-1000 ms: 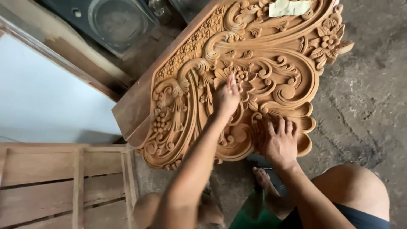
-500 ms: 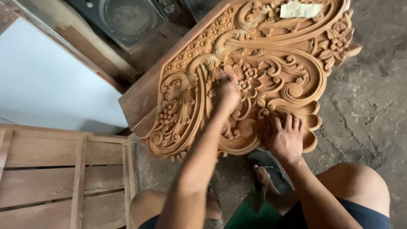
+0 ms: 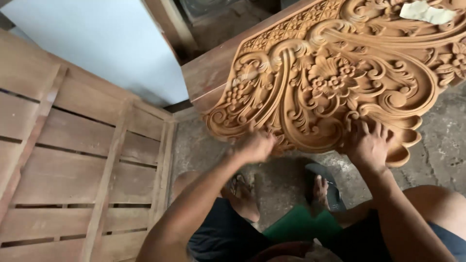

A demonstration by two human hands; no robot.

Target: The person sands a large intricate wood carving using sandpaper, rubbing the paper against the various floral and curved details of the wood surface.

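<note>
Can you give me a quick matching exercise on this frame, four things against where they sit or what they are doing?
Things:
1. left hand
2. right hand
3. slatted wooden pallet
4. pale scrap of paper

Places or states:
A. lies on top of the carved wooden panel, far corner
B. fingers spread flat on the panel's lower edge
C. blurred, at the panel's near left edge
D. stands to the left of the person's knees

Pairs: 1-C, 2-B, 3-D, 4-A

Tan floral-scroll carved wood panel
</note>
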